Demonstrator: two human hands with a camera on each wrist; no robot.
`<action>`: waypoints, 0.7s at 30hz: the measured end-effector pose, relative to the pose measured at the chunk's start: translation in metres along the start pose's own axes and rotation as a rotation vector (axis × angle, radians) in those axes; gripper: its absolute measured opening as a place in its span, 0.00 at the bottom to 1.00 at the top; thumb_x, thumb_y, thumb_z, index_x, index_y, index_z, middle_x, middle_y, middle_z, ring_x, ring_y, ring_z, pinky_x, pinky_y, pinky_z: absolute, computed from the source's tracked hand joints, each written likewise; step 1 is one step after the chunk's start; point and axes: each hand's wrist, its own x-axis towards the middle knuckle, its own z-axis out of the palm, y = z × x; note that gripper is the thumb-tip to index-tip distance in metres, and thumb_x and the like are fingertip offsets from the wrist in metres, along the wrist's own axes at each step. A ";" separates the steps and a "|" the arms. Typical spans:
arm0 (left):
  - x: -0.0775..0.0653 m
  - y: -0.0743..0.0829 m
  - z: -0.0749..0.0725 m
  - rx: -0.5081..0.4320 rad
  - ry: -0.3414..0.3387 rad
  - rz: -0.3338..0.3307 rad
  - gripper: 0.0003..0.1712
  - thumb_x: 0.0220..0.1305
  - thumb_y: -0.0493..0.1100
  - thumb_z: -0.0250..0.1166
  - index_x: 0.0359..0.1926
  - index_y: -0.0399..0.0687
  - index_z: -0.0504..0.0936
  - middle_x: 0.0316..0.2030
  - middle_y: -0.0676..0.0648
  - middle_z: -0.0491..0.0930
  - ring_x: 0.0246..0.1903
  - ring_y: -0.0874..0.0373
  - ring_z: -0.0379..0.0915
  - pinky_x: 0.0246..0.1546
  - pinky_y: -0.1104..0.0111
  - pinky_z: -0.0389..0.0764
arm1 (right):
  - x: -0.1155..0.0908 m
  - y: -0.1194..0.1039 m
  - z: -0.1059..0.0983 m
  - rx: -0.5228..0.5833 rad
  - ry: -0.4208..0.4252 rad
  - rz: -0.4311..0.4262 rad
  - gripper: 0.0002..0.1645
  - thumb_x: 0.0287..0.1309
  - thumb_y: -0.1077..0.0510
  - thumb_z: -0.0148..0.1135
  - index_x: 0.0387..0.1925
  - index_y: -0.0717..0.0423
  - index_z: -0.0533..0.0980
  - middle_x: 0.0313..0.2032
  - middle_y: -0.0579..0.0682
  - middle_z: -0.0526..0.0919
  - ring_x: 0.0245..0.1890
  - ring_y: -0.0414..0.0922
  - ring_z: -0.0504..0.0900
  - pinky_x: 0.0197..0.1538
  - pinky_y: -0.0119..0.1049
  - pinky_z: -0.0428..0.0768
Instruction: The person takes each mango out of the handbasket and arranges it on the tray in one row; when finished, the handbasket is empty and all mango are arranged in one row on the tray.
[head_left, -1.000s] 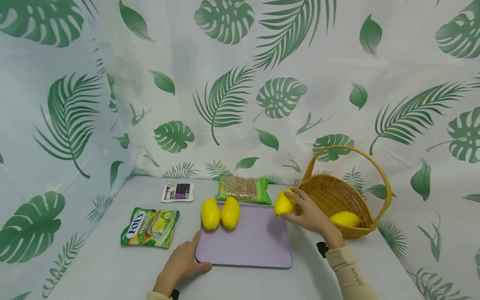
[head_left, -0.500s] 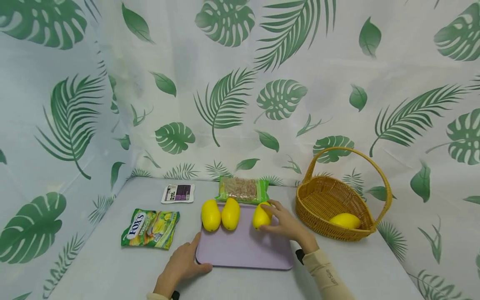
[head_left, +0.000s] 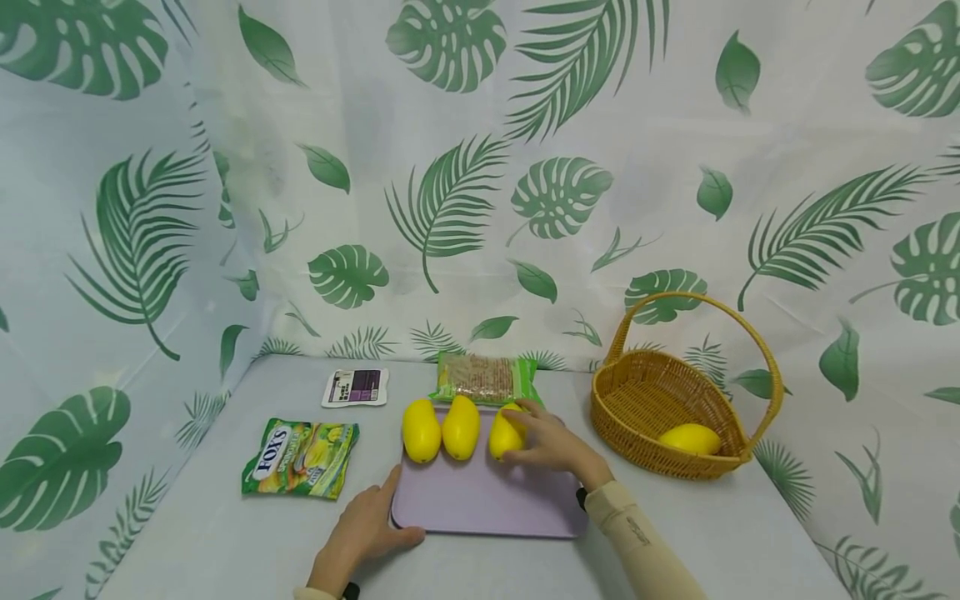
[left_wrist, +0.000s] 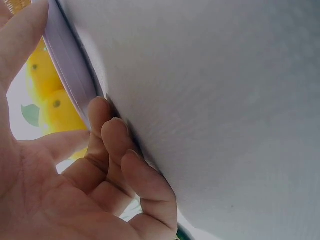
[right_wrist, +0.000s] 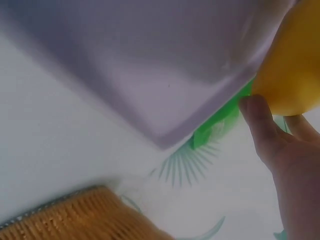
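Note:
A yellow mango (head_left: 506,433) is in my right hand (head_left: 546,440), gripped between thumb and fingers at the back right of the lilac tray (head_left: 487,504). In the right wrist view this mango (right_wrist: 295,65) fills the upper right corner; whether it touches the tray cannot be told. Two more mangoes, a left one (head_left: 422,431) and a right one (head_left: 461,427), lie side by side at the tray's back left. My left hand (head_left: 366,527) holds the tray's front left corner, thumb along the front edge. Curled fingers (left_wrist: 145,177) press near the tray wall (left_wrist: 72,60) in the left wrist view.
A wicker basket (head_left: 626,429) with a tall handle stands right of the tray, one mango (head_left: 692,438) inside. Behind the tray lies a green-edged food packet (head_left: 486,379). To the left are a Fox's candy bag (head_left: 302,458) and a small white-and-purple packet (head_left: 356,387).
My right hand has carried the mango leftward from beside the basket to over the tray, close to the other two mangoes. My left hand has stayed at the tray's corner.

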 end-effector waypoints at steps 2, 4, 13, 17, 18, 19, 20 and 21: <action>0.000 0.000 0.000 -0.001 0.000 0.001 0.64 0.37 0.66 0.75 0.72 0.46 0.56 0.54 0.35 0.76 0.48 0.46 0.74 0.54 0.45 0.74 | 0.003 -0.001 0.001 -0.006 -0.019 0.000 0.46 0.45 0.32 0.67 0.66 0.39 0.66 0.72 0.58 0.56 0.67 0.61 0.65 0.64 0.62 0.68; 0.000 0.001 0.000 -0.004 -0.001 -0.001 0.64 0.37 0.66 0.75 0.72 0.46 0.56 0.54 0.36 0.76 0.48 0.46 0.74 0.54 0.46 0.74 | 0.006 -0.003 0.002 -0.018 -0.032 -0.008 0.46 0.44 0.32 0.68 0.66 0.40 0.66 0.72 0.58 0.56 0.67 0.60 0.65 0.64 0.61 0.69; -0.002 0.002 -0.001 -0.006 0.004 -0.002 0.64 0.37 0.65 0.75 0.72 0.46 0.57 0.53 0.36 0.76 0.46 0.47 0.74 0.54 0.46 0.74 | 0.012 -0.012 0.007 -0.033 -0.095 -0.015 0.47 0.45 0.35 0.68 0.67 0.40 0.65 0.73 0.57 0.52 0.69 0.60 0.61 0.66 0.61 0.67; -0.003 0.002 -0.002 -0.013 0.003 0.003 0.63 0.37 0.65 0.75 0.72 0.46 0.56 0.53 0.35 0.76 0.46 0.47 0.74 0.54 0.45 0.74 | 0.013 -0.015 0.007 -0.029 -0.108 -0.021 0.47 0.45 0.36 0.68 0.67 0.41 0.65 0.74 0.56 0.51 0.70 0.60 0.60 0.67 0.60 0.66; -0.003 0.002 -0.002 -0.014 0.003 0.004 0.63 0.37 0.65 0.75 0.72 0.46 0.57 0.53 0.35 0.76 0.47 0.46 0.74 0.54 0.45 0.74 | 0.013 -0.015 0.006 -0.026 -0.111 -0.016 0.47 0.45 0.36 0.69 0.67 0.40 0.65 0.74 0.55 0.51 0.70 0.60 0.59 0.67 0.60 0.66; -0.003 0.002 -0.002 -0.015 0.004 0.005 0.63 0.37 0.65 0.75 0.71 0.46 0.57 0.53 0.35 0.76 0.47 0.46 0.74 0.54 0.45 0.74 | 0.013 -0.015 0.006 -0.027 -0.113 -0.013 0.47 0.45 0.36 0.68 0.67 0.40 0.65 0.74 0.55 0.51 0.70 0.59 0.59 0.67 0.60 0.66; -0.003 0.002 -0.002 -0.015 0.005 0.007 0.63 0.38 0.65 0.75 0.71 0.46 0.57 0.53 0.35 0.76 0.47 0.46 0.74 0.54 0.45 0.74 | 0.014 -0.015 0.006 -0.026 -0.117 -0.008 0.47 0.45 0.36 0.69 0.67 0.39 0.64 0.74 0.54 0.50 0.71 0.59 0.59 0.67 0.60 0.65; -0.003 0.002 -0.002 -0.015 0.006 0.008 0.63 0.38 0.65 0.75 0.71 0.45 0.57 0.53 0.35 0.76 0.47 0.46 0.74 0.54 0.45 0.74 | 0.014 -0.015 0.007 -0.025 -0.119 -0.005 0.47 0.45 0.36 0.68 0.67 0.39 0.64 0.75 0.54 0.50 0.71 0.59 0.59 0.67 0.60 0.65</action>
